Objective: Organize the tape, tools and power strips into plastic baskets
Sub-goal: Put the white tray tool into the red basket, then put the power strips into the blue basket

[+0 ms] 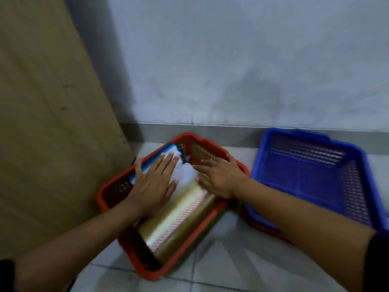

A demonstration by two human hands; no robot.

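A red plastic basket (212, 234) sits on the tiled floor by the wall. Inside it lie rolls of clear tape (185, 216) in a row, with a blurred white and blue item (185, 171) at the far end. My left hand (154, 184) lies flat, fingers spread, on the white item and the tape. My right hand (221, 178) rests palm down over the basket's far right side, fingers spread toward the white item. Neither hand visibly grips anything. A blue plastic basket (370, 186) stands to the right with nothing visible inside.
A large brown cardboard sheet (48, 123) leans on the left, close to the red basket. A grey wall (242, 60) and its skirting run right behind both baskets. A red edge (267, 230) shows under the blue basket. Tiled floor (231, 270) lies in front.
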